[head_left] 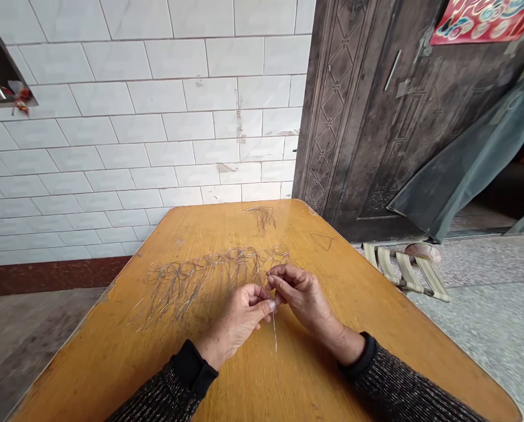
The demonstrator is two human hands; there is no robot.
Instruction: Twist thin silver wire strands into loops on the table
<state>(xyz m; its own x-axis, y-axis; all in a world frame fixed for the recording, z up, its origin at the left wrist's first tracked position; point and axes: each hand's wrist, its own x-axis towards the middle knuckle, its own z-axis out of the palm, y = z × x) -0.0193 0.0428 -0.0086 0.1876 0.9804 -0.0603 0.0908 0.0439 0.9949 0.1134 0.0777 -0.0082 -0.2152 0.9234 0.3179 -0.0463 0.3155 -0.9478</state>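
A thin wire (275,334) is pinched in my left hand (243,316), its lower end hanging below the thumb. Just above and to the right, the thumb and forefinger of my right hand (303,293) are closed on the upper part of the same wire. The two hands nearly touch each other over the wooden table. Behind them and to the left lies a row of several looped wires (200,269), rings toward the wall and loose tails toward me. Some of the wire between my fingers is hidden.
On the wooden table (332,334), a small bunch of wires (264,215) lies near the far edge, and a bent wire (322,239) is at the right. Behind stand a white tiled wall (156,117) and a dark door (376,129). A strapped folding stool (405,271) is on the floor.
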